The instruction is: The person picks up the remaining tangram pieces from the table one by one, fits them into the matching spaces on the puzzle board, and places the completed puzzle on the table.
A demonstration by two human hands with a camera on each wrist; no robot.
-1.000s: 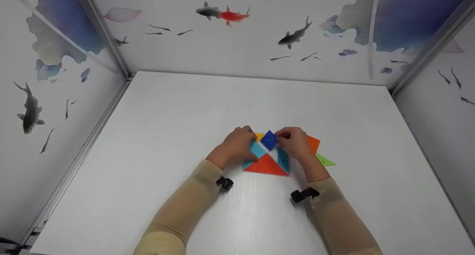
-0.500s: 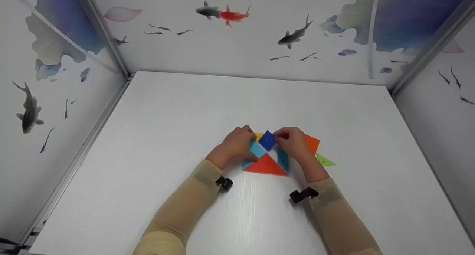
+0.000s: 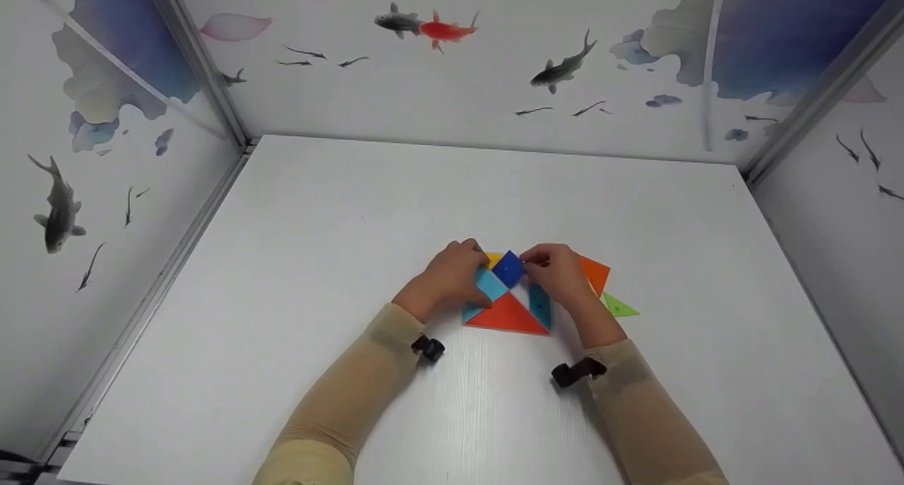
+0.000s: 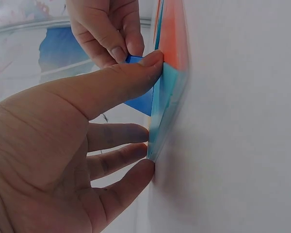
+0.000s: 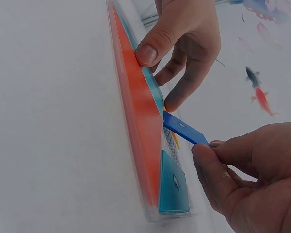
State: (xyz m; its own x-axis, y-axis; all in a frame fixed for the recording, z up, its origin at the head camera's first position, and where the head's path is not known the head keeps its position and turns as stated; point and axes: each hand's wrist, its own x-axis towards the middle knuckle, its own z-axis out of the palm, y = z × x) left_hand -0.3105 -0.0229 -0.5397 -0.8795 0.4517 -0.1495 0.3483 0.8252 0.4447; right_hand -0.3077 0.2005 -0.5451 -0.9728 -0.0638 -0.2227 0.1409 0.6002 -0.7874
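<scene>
In the head view a tangram tray lies on the table, holding a red triangle, light-blue piece, teal piece and partly hidden yellow piece. My left hand rests on the tray's left side. Its thumb presses the light-blue piece in the left wrist view, while the fairly straight fingers touch the tray near its edge. Between thumb and fingertips, my right hand pinches one end of a dark-blue square piece. That square is tilted, its other end at the gap beside the light-blue piece.
Just right of the right hand lie an orange piece and a light-green triangle, the orange one partly hidden. The white table is enclosed by printed panels at the back and sides.
The dark-blue square has shifted slightly left toward the light-blue piece, with my right hand moving along. My left hand has stayed in place on the tray.
</scene>
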